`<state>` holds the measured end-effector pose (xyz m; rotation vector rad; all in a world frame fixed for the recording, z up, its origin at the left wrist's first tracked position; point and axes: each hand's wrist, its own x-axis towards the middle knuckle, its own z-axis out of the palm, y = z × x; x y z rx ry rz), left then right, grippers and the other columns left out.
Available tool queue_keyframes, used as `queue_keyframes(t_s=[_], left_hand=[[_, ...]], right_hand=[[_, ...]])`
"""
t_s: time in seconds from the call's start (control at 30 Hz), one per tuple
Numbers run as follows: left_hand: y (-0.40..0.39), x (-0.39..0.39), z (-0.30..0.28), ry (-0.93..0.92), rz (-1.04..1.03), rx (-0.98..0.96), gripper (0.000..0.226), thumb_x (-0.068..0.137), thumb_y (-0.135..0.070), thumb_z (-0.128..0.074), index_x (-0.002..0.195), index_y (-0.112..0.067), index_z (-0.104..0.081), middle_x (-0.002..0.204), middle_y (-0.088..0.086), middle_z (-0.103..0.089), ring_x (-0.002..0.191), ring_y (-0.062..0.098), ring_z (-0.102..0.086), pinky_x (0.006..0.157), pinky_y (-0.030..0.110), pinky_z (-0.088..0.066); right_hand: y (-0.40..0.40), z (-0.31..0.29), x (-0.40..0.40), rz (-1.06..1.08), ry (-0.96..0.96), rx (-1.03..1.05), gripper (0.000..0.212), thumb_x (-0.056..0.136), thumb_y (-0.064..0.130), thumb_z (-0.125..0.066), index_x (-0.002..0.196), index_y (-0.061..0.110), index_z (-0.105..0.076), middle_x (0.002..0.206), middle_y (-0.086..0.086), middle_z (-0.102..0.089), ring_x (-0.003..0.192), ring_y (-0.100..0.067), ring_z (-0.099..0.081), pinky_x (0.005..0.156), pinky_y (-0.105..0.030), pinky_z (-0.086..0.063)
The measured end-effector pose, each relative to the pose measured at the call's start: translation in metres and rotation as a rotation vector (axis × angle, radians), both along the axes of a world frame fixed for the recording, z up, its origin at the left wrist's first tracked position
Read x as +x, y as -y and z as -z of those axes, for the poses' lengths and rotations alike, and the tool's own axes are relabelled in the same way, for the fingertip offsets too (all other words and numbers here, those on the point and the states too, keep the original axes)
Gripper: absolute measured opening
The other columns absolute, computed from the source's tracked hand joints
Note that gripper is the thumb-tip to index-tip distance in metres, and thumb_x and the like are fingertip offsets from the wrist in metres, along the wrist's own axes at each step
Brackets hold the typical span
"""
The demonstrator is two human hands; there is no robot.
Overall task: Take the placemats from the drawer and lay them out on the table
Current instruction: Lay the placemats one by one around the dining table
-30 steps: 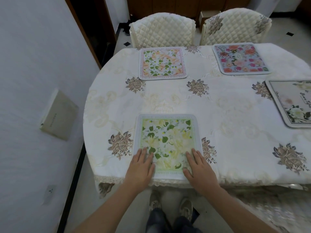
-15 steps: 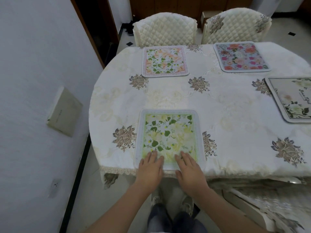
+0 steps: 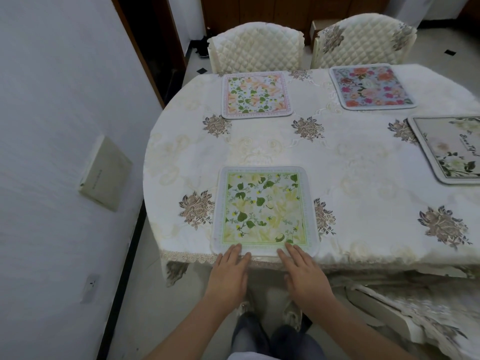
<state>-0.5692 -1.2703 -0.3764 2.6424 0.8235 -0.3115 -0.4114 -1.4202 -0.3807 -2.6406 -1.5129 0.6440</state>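
Observation:
A green-and-yellow floral placemat (image 3: pixel 263 210) lies flat at the near edge of the table (image 3: pixel 363 165), which wears a cream embroidered cloth. My left hand (image 3: pixel 230 271) and my right hand (image 3: pixel 302 271) are flat with straight fingers, and only their fingertips touch the mat's near border. A peach floral placemat (image 3: pixel 255 94) lies at the far side. A blue-and-pink floral placemat (image 3: pixel 371 85) lies to its right. A grey placemat with white flowers (image 3: pixel 449 148) lies at the right edge, partly cut off.
Two quilted cream chairs (image 3: pixel 255 46) (image 3: pixel 361 38) stand behind the table. Another covered chair (image 3: pixel 420 315) sits at the near right. A white wall (image 3: pixel 52 152) with a small box (image 3: pixel 104 172) runs along the left. My shoes (image 3: pixel 267 313) show on the floor below.
Both hands slid back toward me, from resting on the green mat's lower part to just its near border. The view shifted slightly back from the table.

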Motion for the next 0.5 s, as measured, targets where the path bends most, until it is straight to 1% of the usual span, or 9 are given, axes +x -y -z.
queue_keyframes(t_s=[0.07, 0.1, 0.13, 0.2, 0.27, 0.3, 0.33, 0.4, 0.5], left_hand=[[-0.002, -0.006, -0.001, 0.022, -0.044, -0.026, 0.049, 0.1, -0.025, -0.036, 0.149, -0.026, -0.033, 0.161, 0.005, -0.018, 0.148, 0.024, -0.015, 0.119, 0.04, -0.02], [-0.004, -0.01, 0.0, 0.019, -0.055, -0.031, 0.048, 0.1, -0.024, -0.038, 0.148, -0.026, -0.035, 0.16, 0.004, -0.019, 0.147, 0.024, -0.017, 0.119, 0.041, -0.022], [-0.006, -0.013, 0.0, 0.005, -0.062, -0.029, 0.048, 0.099, -0.024, -0.04, 0.147, -0.026, -0.037, 0.159, 0.004, -0.022, 0.146, 0.025, -0.02, 0.119, 0.042, -0.022], [-0.011, -0.018, -0.001, -0.002, -0.062, -0.009, 0.046, 0.094, -0.022, -0.051, 0.14, -0.025, -0.048, 0.152, 0.006, -0.036, 0.14, 0.028, -0.036, 0.115, 0.047, -0.029], [-0.017, -0.02, 0.005, -0.009, -0.057, 0.039, 0.042, 0.083, -0.023, -0.065, 0.125, -0.025, -0.061, 0.138, 0.009, -0.055, 0.125, 0.029, -0.055, 0.105, 0.05, -0.039], [-0.019, -0.02, 0.007, -0.016, -0.061, 0.069, 0.039, 0.083, -0.026, -0.063, 0.121, -0.026, -0.064, 0.133, 0.009, -0.059, 0.121, 0.028, -0.059, 0.102, 0.049, -0.041], [-0.022, -0.018, 0.008, -0.021, -0.067, 0.087, 0.036, 0.086, -0.03, -0.056, 0.12, -0.026, -0.064, 0.131, 0.01, -0.06, 0.12, 0.028, -0.059, 0.102, 0.049, -0.041], [-0.03, -0.011, 0.011, -0.005, -0.084, 0.082, 0.042, 0.092, -0.035, -0.037, 0.125, -0.025, -0.062, 0.137, 0.011, -0.056, 0.127, 0.03, -0.053, 0.106, 0.05, -0.037], [-0.043, 0.006, 0.011, -0.002, -0.084, 0.076, 0.048, 0.096, -0.036, -0.03, 0.137, -0.023, -0.052, 0.149, 0.014, -0.042, 0.138, 0.032, -0.037, 0.114, 0.05, -0.028]], right_hand=[[0.009, -0.002, 0.006, 0.017, -0.006, 0.002, 0.064, 0.095, 0.027, -0.045, 0.153, 0.027, -0.018, 0.159, 0.006, -0.007, 0.148, -0.02, -0.013, 0.118, -0.037, -0.01], [0.013, -0.003, 0.009, 0.031, -0.007, 0.009, 0.064, 0.097, 0.028, -0.038, 0.154, 0.028, -0.01, 0.157, 0.008, 0.003, 0.149, -0.019, -0.004, 0.118, -0.036, -0.003], [0.016, -0.004, 0.011, 0.051, -0.006, 0.009, 0.064, 0.099, 0.029, -0.035, 0.154, 0.028, -0.004, 0.157, 0.009, 0.008, 0.149, -0.017, 0.001, 0.118, -0.034, 0.002], [0.02, -0.007, 0.013, 0.1, -0.007, 0.01, 0.063, 0.1, 0.032, -0.034, 0.154, 0.029, -0.001, 0.161, 0.006, 0.008, 0.149, -0.016, 0.004, 0.116, -0.033, 0.007], [0.019, -0.009, 0.014, 0.112, -0.003, -0.016, 0.063, 0.1, 0.036, -0.032, 0.154, 0.029, -0.001, 0.162, 0.005, 0.005, 0.149, -0.016, 0.005, 0.115, -0.033, 0.01], [0.018, -0.008, 0.015, 0.114, -0.004, -0.021, 0.063, 0.1, 0.038, -0.032, 0.154, 0.028, -0.002, 0.162, 0.004, 0.004, 0.149, -0.016, 0.005, 0.114, -0.032, 0.012], [0.015, -0.007, 0.017, 0.123, -0.006, -0.016, 0.063, 0.099, 0.04, -0.033, 0.154, 0.027, -0.004, 0.162, 0.003, 0.002, 0.149, -0.016, 0.004, 0.114, -0.032, 0.012], [0.006, -0.005, 0.023, 0.135, -0.005, 0.001, 0.063, 0.098, 0.041, -0.033, 0.155, 0.025, -0.009, 0.162, 0.001, -0.003, 0.149, -0.018, 0.0, 0.114, -0.032, 0.01], [-0.009, -0.002, 0.038, 0.117, 0.03, 0.018, 0.063, 0.097, 0.043, -0.028, 0.154, 0.021, -0.015, 0.162, -0.004, -0.01, 0.149, -0.021, -0.007, 0.119, -0.034, 0.0]])
